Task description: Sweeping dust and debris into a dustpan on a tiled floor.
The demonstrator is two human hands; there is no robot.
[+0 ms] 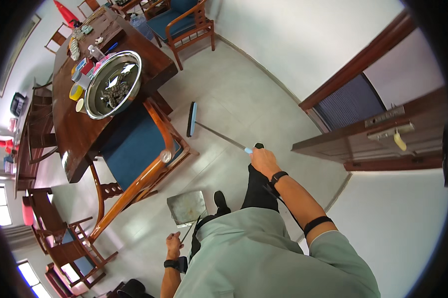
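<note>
Bright, even light fills my view. Left of the basin (138,82) and nearer me, windows (1,205) burn out to white. Glare glints inside the basin, and a pale sheen lies on the floor (139,228) nearer me. My hands (264,163) look fairly sharp; right of the basin, the door (422,116) stretches toward the black fisheye rim.

And right now there's nothing to read out here, no label, number or sign coming through legibly anywhere.
</note>
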